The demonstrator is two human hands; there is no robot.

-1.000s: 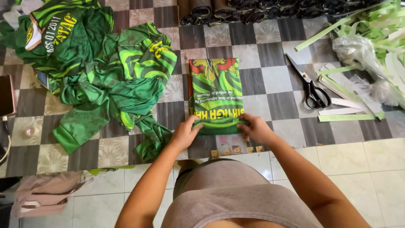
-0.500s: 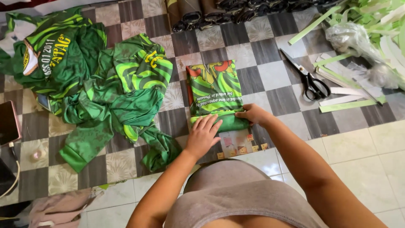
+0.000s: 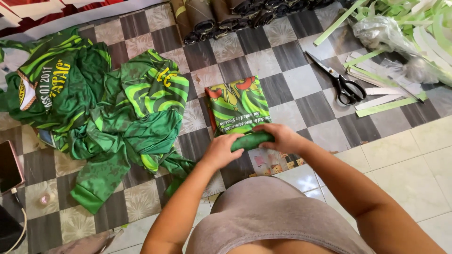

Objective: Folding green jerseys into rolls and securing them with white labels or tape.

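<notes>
One folded shirt (image 3: 238,106), one pair of scissors (image 3: 343,84).

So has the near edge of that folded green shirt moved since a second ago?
Yes. The folded green shirt now has its near edge rolled up away from the person, between both hands, uncovering the small printed card on the floor tiles.

It is bright here, with soft daylight all over the floor (image 3: 301,89). My arms make only faint, soft shadows on the tiles. The pale tiles on the right shine a little, and the clear plastic bag (image 3: 383,33) in the far corner has white glare. The picture is mostly sharp, but straight tile lines bend near the edges.
</notes>
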